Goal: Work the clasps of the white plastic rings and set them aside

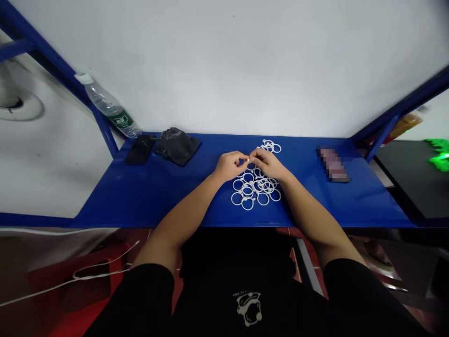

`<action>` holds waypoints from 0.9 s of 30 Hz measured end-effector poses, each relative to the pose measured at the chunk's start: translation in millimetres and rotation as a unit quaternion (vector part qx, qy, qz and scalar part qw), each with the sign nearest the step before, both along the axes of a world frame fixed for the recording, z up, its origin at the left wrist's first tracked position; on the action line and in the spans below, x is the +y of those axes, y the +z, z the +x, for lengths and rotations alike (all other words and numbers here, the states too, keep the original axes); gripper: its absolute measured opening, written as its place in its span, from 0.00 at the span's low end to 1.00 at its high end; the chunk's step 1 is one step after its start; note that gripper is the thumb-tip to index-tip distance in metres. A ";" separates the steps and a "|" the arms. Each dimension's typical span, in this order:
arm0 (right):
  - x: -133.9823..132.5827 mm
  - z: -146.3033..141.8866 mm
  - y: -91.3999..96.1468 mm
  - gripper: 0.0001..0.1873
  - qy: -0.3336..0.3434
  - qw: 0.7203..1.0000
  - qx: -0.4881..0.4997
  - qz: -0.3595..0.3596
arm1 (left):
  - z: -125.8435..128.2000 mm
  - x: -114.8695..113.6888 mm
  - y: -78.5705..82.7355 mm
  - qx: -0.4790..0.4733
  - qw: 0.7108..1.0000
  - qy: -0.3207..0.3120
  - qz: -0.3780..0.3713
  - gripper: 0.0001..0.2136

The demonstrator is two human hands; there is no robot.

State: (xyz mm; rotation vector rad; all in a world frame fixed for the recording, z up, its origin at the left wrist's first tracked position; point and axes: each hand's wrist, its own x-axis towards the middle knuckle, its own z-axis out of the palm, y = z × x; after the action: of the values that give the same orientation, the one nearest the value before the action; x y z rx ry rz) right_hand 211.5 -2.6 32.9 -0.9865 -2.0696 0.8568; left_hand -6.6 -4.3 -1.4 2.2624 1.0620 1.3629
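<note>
On the blue table lies a loose heap of several thin white rings (263, 199) with small knobs, which look like curtain rings. My left hand (229, 166) reaches in over the far left side of the heap, thumb and index finger pinched. From the other side, my right hand (269, 164) pinches in the same way, and the fingertips of both hands meet. A small white piece (248, 160) shows between them; it looks like part of a white ring, mostly hidden by the fingers. Just beyond my right hand sits a smaller group of white rings (277, 148).
A dark pouch (177, 145) and a black phone (139, 150) lie at the back left of the blue table (140, 196). Behind them a plastic bottle (108, 105) leans at the frame. A blurred-out flat object (333, 164) lies right. Below left is a red stool (80, 281) with white cables.
</note>
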 end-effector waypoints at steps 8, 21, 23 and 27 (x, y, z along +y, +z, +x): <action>-0.2 0.5 0.0 0.17 -0.010 1.000 0.012 -0.010 | 0.2 1.1 1.9 -0.024 0.999 -0.025 -0.028 0.05; -1.7 -4.9 -1.0 0.12 0.011 0.999 -0.040 0.032 | 4.0 -4.6 3.6 -0.029 0.997 0.005 -0.078 0.05; -0.8 -4.5 -2.3 0.12 0.012 0.999 -0.033 0.032 | 4.0 -4.3 4.5 -0.033 0.996 -0.001 -0.085 0.05; -0.2 -4.7 -4.4 0.12 0.007 0.999 -0.032 0.034 | 3.9 -2.9 4.4 -0.039 0.993 -0.011 -0.114 0.05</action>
State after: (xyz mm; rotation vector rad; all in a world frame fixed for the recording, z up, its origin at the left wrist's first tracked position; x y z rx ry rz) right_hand 206.7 -2.8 28.5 -0.9760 -2.1481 0.7667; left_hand -2.7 -7.2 2.9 2.0341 1.1015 1.2406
